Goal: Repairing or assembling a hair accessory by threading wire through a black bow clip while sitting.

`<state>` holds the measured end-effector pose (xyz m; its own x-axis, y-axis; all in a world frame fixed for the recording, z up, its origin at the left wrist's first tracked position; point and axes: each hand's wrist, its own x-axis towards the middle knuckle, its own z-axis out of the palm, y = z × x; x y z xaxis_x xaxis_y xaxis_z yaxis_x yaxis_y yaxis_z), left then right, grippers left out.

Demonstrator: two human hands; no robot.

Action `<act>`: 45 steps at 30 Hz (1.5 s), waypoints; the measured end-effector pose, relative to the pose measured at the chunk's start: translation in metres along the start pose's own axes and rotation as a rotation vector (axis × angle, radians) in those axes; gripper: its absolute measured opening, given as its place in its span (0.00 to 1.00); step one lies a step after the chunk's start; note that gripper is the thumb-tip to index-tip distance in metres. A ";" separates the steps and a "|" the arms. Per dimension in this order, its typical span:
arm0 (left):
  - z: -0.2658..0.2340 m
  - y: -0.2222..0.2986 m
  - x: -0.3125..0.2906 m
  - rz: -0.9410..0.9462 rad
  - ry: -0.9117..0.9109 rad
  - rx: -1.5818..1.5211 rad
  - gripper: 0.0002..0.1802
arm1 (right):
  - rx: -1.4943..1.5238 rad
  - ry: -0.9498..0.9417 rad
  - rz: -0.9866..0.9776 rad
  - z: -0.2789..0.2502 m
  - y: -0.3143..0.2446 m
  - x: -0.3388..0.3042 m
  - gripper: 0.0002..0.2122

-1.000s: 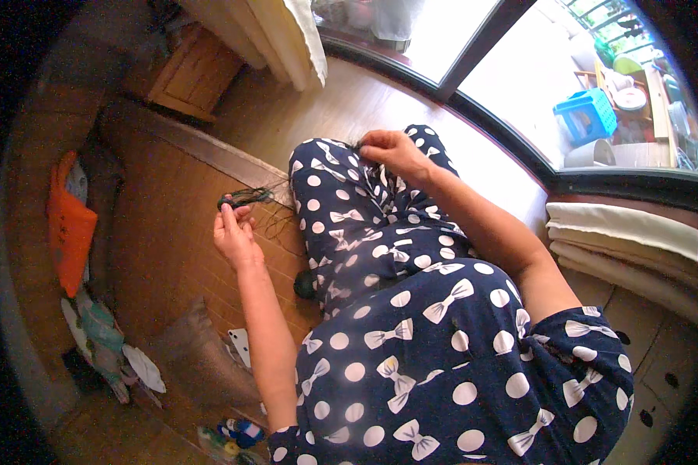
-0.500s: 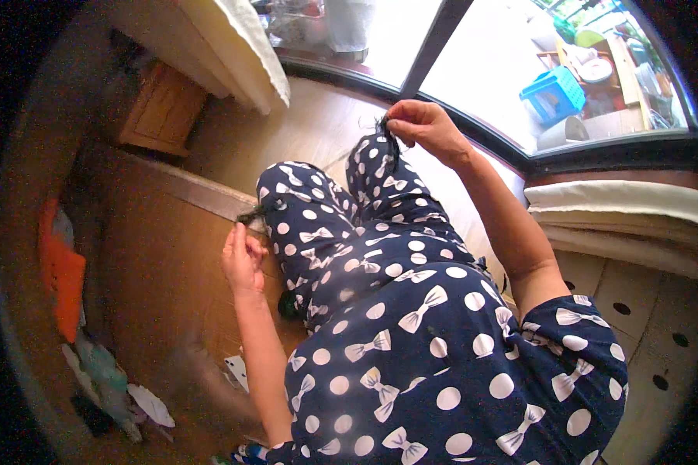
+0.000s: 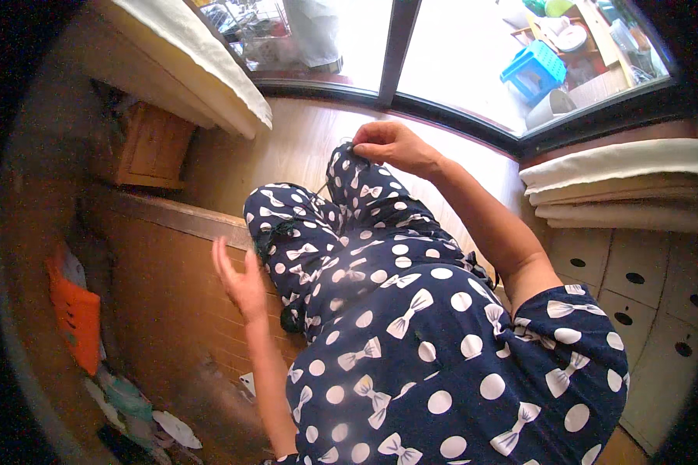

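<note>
My right hand (image 3: 395,147) is over my right knee, thumb and fingers pinched together. A thin dark strand shows beside the fingertips; most of it is lost against the navy trousers (image 3: 411,203) with white dots and bows. My left hand (image 3: 240,280) hovers just left of my left thigh, fingers apart and holding nothing. On that thigh lies a small tangle of dark thread-like strands (image 3: 284,229). Another dark clump (image 3: 290,319) sits lower, beside my left hip.
A wooden surface (image 3: 171,287) with a raised edge spreads to my left, carrying an orange item (image 3: 76,314). A small wooden cabinet (image 3: 155,147) stands beyond it. Glass doors (image 3: 388,70) are ahead. Folded cream cloth (image 3: 620,182) tops pale boxes (image 3: 636,267) at right.
My left hand has let go of its dark strands, which now lie on my thigh, and its fingers have spread. My right hand has come lower, nearer the knee. The view has shifted.
</note>
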<state>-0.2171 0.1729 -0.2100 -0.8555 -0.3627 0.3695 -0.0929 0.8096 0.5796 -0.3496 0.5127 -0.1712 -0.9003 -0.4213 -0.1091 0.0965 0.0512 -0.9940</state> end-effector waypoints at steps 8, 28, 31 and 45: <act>0.050 0.092 0.031 -0.104 -0.669 -0.818 0.14 | -0.115 -0.233 -0.146 0.054 -0.010 0.015 0.07; 0.009 0.093 0.046 -0.394 -0.671 -1.002 0.09 | -0.198 -0.110 -0.229 0.118 0.031 0.021 0.11; 0.012 0.089 0.051 -0.411 -0.593 -1.009 0.09 | -0.128 -0.092 0.049 0.101 0.020 0.020 0.08; 0.013 0.113 0.055 -0.180 -0.679 -0.924 0.08 | -0.247 -0.156 -0.355 0.107 0.038 0.034 0.14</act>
<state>-0.2814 0.2505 -0.1337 -0.9910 0.1101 -0.0757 -0.0735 0.0245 0.9970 -0.3312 0.4032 -0.2130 -0.7827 -0.5825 0.2193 -0.3274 0.0857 -0.9410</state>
